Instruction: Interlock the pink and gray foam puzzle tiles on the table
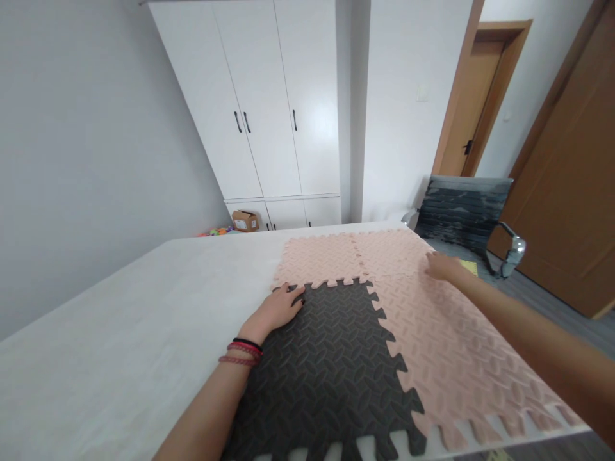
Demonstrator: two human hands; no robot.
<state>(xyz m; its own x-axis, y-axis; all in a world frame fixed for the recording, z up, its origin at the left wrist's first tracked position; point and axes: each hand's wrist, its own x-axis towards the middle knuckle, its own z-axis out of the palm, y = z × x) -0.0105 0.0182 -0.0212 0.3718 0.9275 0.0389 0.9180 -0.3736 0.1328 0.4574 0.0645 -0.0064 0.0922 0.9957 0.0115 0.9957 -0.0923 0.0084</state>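
Observation:
My left hand [282,307] rests on the far left corner of a dark grey foam puzzle mat tile [331,358], its fingers spread out near the seam. Over at the right edge, my right hand [438,265] lies on the pink tiles; its fingers look stretched out and nothing shows in them. A near pink foam tile [446,333] borders the grey one on the right. Behind them lie a far left pink tile [319,257] and a far right pink tile [391,250]. The toothed edges of the tiles meet along the seams.
The tiles lie on a white-covered surface [144,333]. Beyond it stand a white wardrobe [259,96] and a cardboard box [246,221]. A dark chair [461,211] with metal armrests is at the right, near a wooden door [567,166]. Colourful small items [216,231] show behind the far edge.

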